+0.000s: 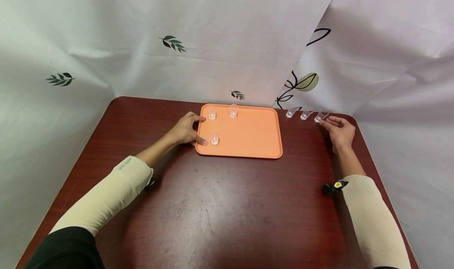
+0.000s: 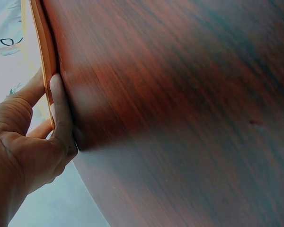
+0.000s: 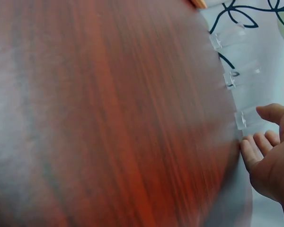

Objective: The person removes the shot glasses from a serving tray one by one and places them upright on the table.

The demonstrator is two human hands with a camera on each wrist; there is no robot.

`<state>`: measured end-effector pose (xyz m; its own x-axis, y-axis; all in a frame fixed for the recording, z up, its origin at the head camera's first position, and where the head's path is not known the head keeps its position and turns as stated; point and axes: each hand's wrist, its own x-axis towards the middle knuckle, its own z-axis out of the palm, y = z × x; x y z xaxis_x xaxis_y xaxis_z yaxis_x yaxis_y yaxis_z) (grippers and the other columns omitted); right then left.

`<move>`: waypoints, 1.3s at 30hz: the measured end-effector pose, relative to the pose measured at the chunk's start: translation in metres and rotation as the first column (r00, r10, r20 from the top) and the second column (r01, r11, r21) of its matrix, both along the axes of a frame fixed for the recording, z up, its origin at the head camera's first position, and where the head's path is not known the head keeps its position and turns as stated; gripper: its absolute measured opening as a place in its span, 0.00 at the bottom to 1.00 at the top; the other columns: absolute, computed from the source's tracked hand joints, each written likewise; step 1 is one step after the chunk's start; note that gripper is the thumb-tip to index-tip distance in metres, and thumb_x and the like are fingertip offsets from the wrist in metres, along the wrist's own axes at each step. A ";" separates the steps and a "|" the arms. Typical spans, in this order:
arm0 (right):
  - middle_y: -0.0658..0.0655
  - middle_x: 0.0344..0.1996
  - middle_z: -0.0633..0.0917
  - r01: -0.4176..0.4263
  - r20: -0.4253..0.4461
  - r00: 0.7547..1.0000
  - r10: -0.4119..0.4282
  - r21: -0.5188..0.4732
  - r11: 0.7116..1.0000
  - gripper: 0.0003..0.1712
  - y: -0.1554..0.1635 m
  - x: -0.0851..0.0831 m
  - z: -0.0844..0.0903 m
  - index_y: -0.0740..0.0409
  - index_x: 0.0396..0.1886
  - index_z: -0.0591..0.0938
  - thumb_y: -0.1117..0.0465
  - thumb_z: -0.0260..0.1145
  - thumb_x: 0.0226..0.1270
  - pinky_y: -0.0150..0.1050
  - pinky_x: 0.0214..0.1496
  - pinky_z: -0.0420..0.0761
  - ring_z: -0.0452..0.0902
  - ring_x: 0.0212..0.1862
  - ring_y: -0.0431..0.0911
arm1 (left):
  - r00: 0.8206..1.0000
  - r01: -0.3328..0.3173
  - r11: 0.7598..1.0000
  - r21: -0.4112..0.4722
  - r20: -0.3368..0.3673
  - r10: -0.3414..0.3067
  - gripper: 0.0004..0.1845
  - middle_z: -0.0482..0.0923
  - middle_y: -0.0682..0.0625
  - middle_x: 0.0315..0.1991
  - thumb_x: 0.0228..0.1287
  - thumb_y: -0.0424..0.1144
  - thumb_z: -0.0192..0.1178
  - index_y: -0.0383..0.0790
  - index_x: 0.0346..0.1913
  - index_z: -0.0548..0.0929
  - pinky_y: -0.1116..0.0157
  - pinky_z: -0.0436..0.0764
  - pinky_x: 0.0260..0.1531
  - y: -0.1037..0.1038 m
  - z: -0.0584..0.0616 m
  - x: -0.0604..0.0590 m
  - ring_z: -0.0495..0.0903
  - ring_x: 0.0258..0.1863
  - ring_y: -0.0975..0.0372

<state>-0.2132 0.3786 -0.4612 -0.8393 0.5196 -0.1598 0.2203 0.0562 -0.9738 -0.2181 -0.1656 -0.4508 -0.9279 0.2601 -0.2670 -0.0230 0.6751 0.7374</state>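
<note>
An orange tray [image 1: 248, 137] lies on the dark wooden table [image 1: 227, 210] with three small clear cups on it: two at the back [image 1: 211, 113] [image 1: 233, 110] and one at the front left [image 1: 214, 137]. My left hand [image 1: 199, 130] holds the tray's left edge; in the left wrist view the thumb [image 2: 60, 113] lies along the tray's rim [image 2: 41, 38] with the fingers on its other side. Three more clear cups stand in a row at the table's back right. My right hand [image 1: 328, 121] is at the rightmost cup [image 1: 320, 116], thumb [image 3: 274, 112] and fingers [image 3: 255, 147] spread either side of it [image 3: 248, 118], not closed.
The other two cups [image 1: 290, 112] [image 1: 305, 114] stand left of the right hand, close to the table's back edge. White cloth with leaf prints hangs behind and beside the table. A small black and yellow thing [image 1: 333, 187] sits at my right wrist.
</note>
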 end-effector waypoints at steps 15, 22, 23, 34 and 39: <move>0.37 0.34 0.94 -0.087 -0.053 0.995 0.083 -0.061 0.994 0.24 -0.024 0.022 -0.003 0.63 0.61 0.89 0.71 0.83 0.66 0.17 0.42 0.89 0.89 0.38 0.27 | 0.999 0.026 0.999 -0.018 -0.038 -0.027 0.55 0.68 0.36 0.75 0.50 0.31 0.92 0.33 0.82 0.76 0.63 0.95 0.27 0.001 -0.002 0.001 0.80 0.65 0.42; 0.37 0.36 0.93 -0.149 -0.076 0.987 0.145 -0.052 0.988 0.23 -0.048 0.023 -0.002 0.61 0.60 0.89 0.70 0.84 0.66 0.17 0.45 0.89 0.90 0.40 0.27 | 0.999 0.013 1.000 -0.023 -0.045 -0.014 0.55 0.69 0.37 0.74 0.49 0.31 0.92 0.34 0.82 0.76 0.63 0.95 0.26 0.001 -0.003 0.000 0.80 0.65 0.43; 0.37 0.37 0.93 -0.159 -0.077 0.985 0.155 -0.047 0.986 0.23 -0.052 0.022 -0.002 0.62 0.60 0.89 0.70 0.83 0.67 0.17 0.45 0.89 0.90 0.41 0.27 | 0.999 0.012 1.000 -0.022 -0.044 -0.013 0.55 0.69 0.37 0.74 0.49 0.31 0.92 0.34 0.82 0.76 0.63 0.95 0.26 0.001 -0.003 0.000 0.80 0.65 0.43; 0.41 0.39 0.94 -0.247 -0.134 0.960 0.245 0.003 0.969 0.25 -0.105 0.019 0.003 0.71 0.63 0.87 0.71 0.82 0.67 0.18 0.48 0.90 0.90 0.44 0.29 | 0.999 0.005 1.000 -0.021 -0.040 -0.006 0.55 0.69 0.36 0.74 0.47 0.31 0.93 0.33 0.81 0.77 0.63 0.95 0.27 0.001 -0.002 -0.002 0.77 0.69 0.42; 0.42 0.40 0.95 -0.283 -0.190 0.941 0.281 0.018 0.959 0.28 -0.123 0.016 0.005 0.77 0.66 0.84 0.74 0.80 0.68 0.21 0.50 0.92 0.91 0.44 0.30 | 0.999 0.008 1.000 -0.007 -0.032 -0.008 0.55 0.69 0.36 0.74 0.47 0.31 0.93 0.33 0.81 0.77 0.63 0.95 0.27 -0.001 -0.002 -0.002 0.79 0.67 0.42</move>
<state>-0.1969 0.2555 -0.4566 -0.9666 0.2561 0.0122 0.0086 0.0799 -0.9968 -0.2204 -0.1662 -0.4526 -0.9340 0.2659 -0.2386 0.0064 0.6801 0.7331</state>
